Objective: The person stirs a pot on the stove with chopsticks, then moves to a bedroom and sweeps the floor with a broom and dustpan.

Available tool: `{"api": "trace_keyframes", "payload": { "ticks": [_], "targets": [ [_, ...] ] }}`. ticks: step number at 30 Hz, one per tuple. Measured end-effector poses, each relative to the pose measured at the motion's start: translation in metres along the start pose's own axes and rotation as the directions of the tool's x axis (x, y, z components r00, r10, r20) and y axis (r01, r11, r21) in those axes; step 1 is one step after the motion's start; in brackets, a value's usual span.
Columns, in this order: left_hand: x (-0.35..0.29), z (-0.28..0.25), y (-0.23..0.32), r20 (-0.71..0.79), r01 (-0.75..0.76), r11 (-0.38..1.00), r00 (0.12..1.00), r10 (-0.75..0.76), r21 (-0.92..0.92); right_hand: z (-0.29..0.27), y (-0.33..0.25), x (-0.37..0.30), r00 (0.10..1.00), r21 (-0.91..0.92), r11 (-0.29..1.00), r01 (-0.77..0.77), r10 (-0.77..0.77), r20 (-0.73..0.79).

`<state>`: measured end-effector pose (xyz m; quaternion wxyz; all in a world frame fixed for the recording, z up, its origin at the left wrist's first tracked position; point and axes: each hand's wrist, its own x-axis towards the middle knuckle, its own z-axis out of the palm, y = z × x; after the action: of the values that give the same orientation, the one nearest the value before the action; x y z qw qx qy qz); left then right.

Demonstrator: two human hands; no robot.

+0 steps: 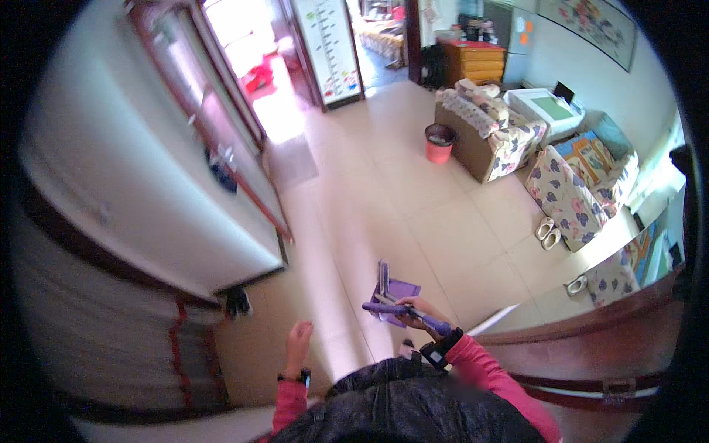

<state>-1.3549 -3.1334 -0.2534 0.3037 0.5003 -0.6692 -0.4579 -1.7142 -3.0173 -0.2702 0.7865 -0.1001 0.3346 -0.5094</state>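
Note:
My right hand is closed around a purple handle, in front of my body. Below and beyond it shows a purple dustpan. A purple stick-like part, which looks like a broom, lies against the dustpan's left side; the handles overlap, so I cannot tell exactly how they join. To the left, my left hand hangs over the floor with its fingers curled in, holding nothing that I can see. Both arms wear pink sleeves, with dark bands at the wrists.
A red bin stands beside a floral-covered armchair. Pale shoes lie by another floral seat. On the left are a white wall and an open door. A glossy dark-red surface is close on my right.

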Motion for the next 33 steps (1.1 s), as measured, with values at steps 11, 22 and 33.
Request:
{"api": "trace_keyframes", "payload": {
  "ticks": [11,22,33],
  "targets": [
    [0.231,0.045,0.071,-0.204,0.311,0.949,0.933,-0.296,0.045,-0.119,-0.272,0.243,0.997,-0.129,0.988,-0.08,0.079,-0.016],
    [0.654,0.072,0.13,-0.102,0.072,0.996,0.992,-0.077,-0.047,-0.069,-0.561,0.375,0.854,0.194,0.981,-0.021,0.119,-0.506],
    [1.004,0.106,0.122,0.023,0.064,0.903,0.996,-0.082,0.424,-0.164,-0.821,0.684,0.932,0.197,0.979,-0.058,0.123,-0.34]
  ]
}}
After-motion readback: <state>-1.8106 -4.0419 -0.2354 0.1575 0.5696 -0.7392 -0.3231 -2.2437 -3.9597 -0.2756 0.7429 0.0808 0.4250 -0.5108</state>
